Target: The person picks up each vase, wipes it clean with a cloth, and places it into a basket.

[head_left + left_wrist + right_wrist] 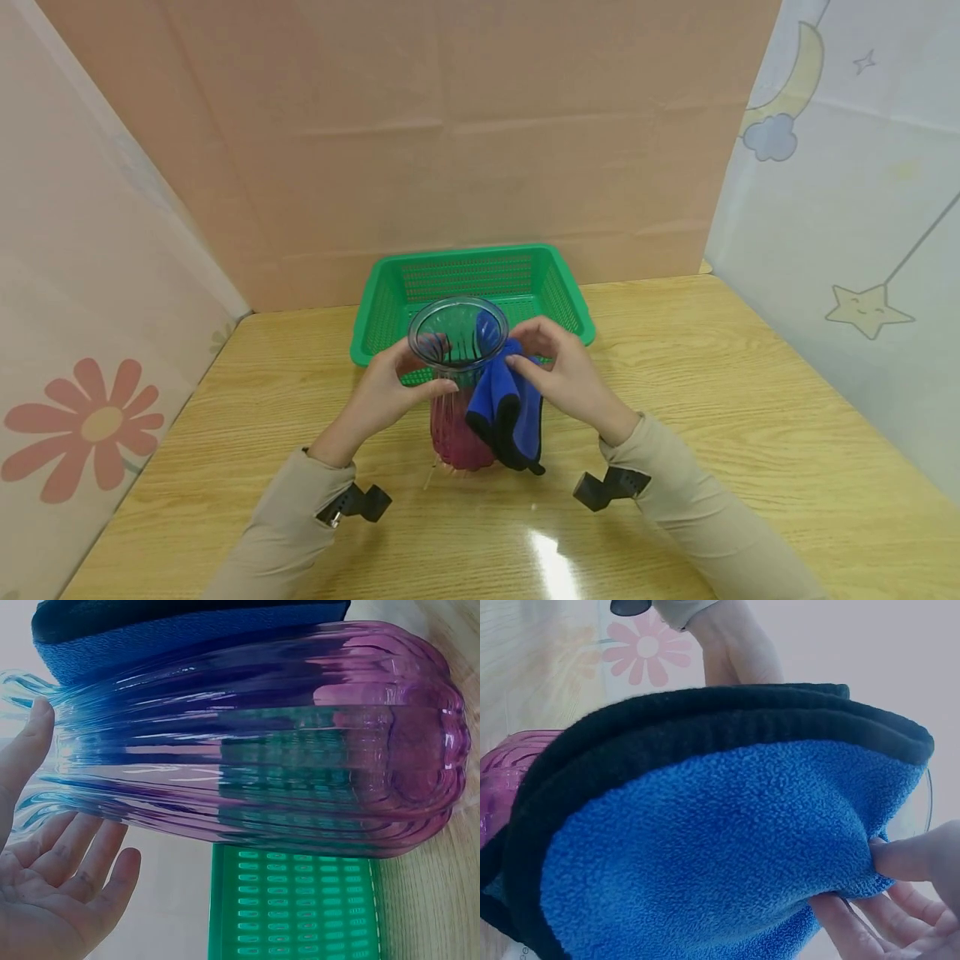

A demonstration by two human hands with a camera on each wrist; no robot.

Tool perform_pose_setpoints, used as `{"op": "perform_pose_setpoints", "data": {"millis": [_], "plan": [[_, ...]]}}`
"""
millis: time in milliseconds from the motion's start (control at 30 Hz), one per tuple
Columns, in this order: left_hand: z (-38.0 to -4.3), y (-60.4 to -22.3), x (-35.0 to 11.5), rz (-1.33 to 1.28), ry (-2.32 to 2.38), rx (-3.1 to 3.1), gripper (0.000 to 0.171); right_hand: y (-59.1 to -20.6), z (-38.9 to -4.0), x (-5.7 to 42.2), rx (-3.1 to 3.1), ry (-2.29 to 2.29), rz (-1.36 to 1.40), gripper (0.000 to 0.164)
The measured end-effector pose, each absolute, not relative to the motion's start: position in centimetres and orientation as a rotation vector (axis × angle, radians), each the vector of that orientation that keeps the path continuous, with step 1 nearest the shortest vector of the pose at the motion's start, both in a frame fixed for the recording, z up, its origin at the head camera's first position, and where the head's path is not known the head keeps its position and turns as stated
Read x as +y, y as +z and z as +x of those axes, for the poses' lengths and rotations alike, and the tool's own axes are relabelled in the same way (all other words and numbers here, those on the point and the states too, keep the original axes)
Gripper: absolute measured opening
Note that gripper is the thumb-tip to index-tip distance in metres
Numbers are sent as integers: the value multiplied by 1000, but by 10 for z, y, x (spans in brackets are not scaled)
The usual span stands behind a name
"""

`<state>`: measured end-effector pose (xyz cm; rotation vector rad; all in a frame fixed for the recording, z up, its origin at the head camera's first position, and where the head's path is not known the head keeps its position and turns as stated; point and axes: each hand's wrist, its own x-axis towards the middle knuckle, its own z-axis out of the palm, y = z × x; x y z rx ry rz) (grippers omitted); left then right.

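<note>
A ribbed glass vase [450,429], bluish at its flared rim and pink at its rounded base, stands upright on the table. My left hand [384,393] holds it just below the rim. In the left wrist view the thumb and fingers lie on opposite sides of the vase's neck. My right hand [568,375] pinches a blue cloth [525,417] with black edging near the rim's right side. The cloth hangs in folds down along the vase, covering part of its right side. The right wrist view shows thumb and fingers gathering the cloth [720,825] at one end.
Behind the vase sits a green perforated plastic basket [367,321], near the peach backdrop [450,167]. Printed side walls border the wooden table [712,400] at left and right. A dark wrist mount [611,486] sits on each sleeve.
</note>
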<state>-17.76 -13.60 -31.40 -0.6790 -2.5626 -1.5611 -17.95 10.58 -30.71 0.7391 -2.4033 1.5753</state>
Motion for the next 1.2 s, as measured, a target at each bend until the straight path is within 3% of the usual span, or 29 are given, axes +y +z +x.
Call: {"op": "perform_pose_setpoints", "data": {"millis": [700,1200], "plan": [[-178,-315,-135,-721,-1536,-2539,52,-295,-179,119,-2270,1829,582,27],[-178,-317,-136,-721,-1548,-2544,52,-297,-178,115,-2320,1849,613,31]]}}
